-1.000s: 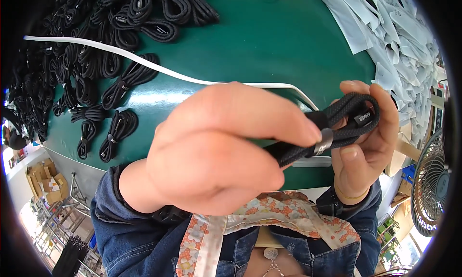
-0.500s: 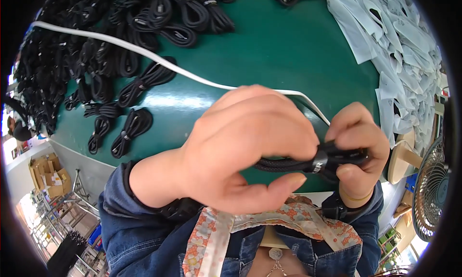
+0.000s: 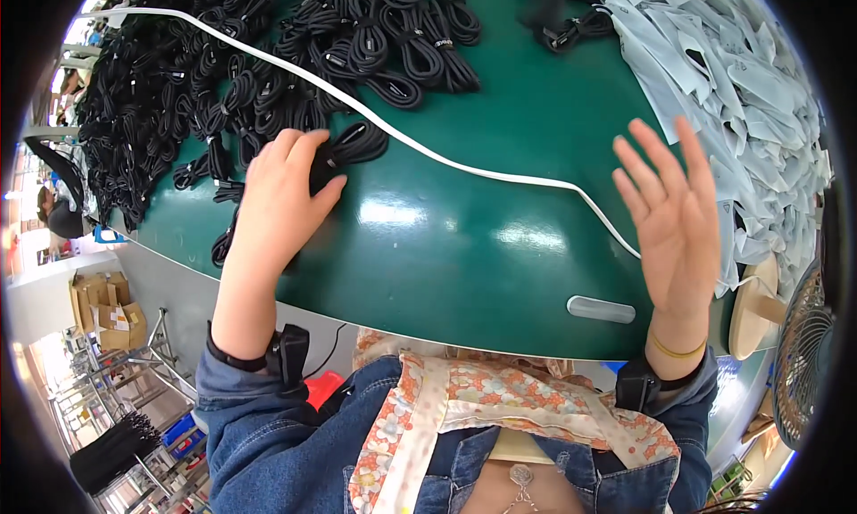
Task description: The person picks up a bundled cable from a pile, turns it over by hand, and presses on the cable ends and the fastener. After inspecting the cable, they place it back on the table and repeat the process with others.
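My left hand [image 3: 281,188] is over the left side of the green table, thumb apart from the fingers. Its fingertips are at a coiled black cable [image 3: 359,145] bound at its middle; whether they touch it I cannot tell. Other coiled cables lie partly hidden beneath this hand. On the right my right hand [image 3: 671,224] is raised with fingers spread and holds nothing, beside a heap of pale grey bags [image 3: 759,95]. At the far edge, a blurred black bundle [image 3: 543,12] shows next to another coiled cable [image 3: 580,30].
A large pile of coiled black cables [image 3: 134,130] covers the far left of the table. A white cord [image 3: 357,108] crosses the green tabletop [image 3: 464,273]. Near the front edge lies a small rounded translucent strip [image 3: 601,310]. A fan [image 3: 803,353] stands at the right.
The bound black cable that was between both hands has left them. My left hand has moved left to the cables, and my right hand has opened and risen. The view has shifted.
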`<move>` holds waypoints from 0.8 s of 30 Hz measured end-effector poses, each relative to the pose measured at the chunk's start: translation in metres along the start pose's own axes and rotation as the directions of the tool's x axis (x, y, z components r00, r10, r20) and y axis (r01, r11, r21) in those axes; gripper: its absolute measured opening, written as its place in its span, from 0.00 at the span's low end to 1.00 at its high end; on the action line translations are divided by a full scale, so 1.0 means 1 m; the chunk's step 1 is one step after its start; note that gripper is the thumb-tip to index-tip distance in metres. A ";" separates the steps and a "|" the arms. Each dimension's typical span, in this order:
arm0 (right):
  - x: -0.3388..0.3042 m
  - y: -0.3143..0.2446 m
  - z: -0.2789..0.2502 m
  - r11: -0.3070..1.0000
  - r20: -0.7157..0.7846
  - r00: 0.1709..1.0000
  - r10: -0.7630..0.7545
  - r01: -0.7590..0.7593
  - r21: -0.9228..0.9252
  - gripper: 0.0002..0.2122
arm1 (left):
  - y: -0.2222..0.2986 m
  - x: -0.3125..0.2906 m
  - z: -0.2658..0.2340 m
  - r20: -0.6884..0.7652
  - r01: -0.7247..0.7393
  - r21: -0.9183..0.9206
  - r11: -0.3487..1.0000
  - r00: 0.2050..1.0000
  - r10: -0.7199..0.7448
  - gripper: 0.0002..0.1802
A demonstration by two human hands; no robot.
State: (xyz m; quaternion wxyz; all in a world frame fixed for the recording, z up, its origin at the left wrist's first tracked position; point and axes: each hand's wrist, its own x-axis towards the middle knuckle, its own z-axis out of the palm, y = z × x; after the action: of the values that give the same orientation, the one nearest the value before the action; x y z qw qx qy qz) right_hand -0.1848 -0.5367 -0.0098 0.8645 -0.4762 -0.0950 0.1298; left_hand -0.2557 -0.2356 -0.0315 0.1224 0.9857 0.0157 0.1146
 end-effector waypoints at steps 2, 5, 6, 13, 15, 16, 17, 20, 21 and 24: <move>-0.003 0.005 0.001 0.989 0.053 0.998 0.045 -0.037 -0.141 0.20 | 0.000 0.001 -0.001 -0.022 0.030 0.076 0.997 0.999 -0.028 0.11; -0.007 0.010 -0.006 0.899 0.107 0.982 0.156 -0.096 -0.428 0.23 | 0.024 0.014 -0.016 0.124 -0.176 0.262 0.949 0.981 0.148 0.13; -0.007 0.009 -0.010 0.885 0.128 0.970 0.205 -0.128 -0.448 0.23 | 0.035 0.015 -0.024 0.120 -0.180 0.253 0.950 0.981 0.154 0.13; -0.010 0.008 -0.018 0.925 0.408 0.861 0.304 -0.164 -0.343 0.21 | 0.095 0.015 -0.027 0.256 -0.184 -0.703 0.687 0.836 0.485 0.19; -0.014 0.010 -0.013 0.974 0.510 0.834 0.209 -0.129 -0.189 0.21 | 0.110 0.019 -0.015 0.301 -0.013 -0.814 0.581 0.846 0.440 0.21; -0.015 0.012 -0.011 0.987 0.553 0.819 0.156 -0.115 -0.108 0.22 | 0.119 0.021 -0.005 0.377 0.257 -0.877 0.407 0.893 0.247 0.23; -0.017 0.013 -0.007 0.987 0.546 0.822 0.159 -0.117 -0.113 0.22 | 0.126 0.022 0.005 0.487 0.472 -0.867 0.160 0.870 0.071 0.25; -0.021 0.015 0.003 0.945 0.417 0.880 0.230 -0.099 -0.313 0.24 | 0.135 0.025 0.022 0.465 0.461 -0.885 0.058 0.882 0.073 0.25; -0.022 0.014 0.002 0.943 0.410 0.882 0.234 -0.103 -0.316 0.24 | 0.136 0.026 0.025 0.452 0.453 -0.892 0.009 0.889 0.069 0.25; -0.023 0.015 -0.001 0.899 0.411 0.863 0.294 -0.103 -0.425 0.27 | 0.136 0.022 0.029 0.372 0.375 -0.901 -0.220 0.927 0.053 0.24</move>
State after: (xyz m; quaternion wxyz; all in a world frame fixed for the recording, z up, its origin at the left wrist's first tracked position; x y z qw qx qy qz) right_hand -0.2087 -0.5373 -0.0244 0.6856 -0.6003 -0.2726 0.3087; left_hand -0.2270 -0.3732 -0.0201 0.8507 0.5196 0.0345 -0.0712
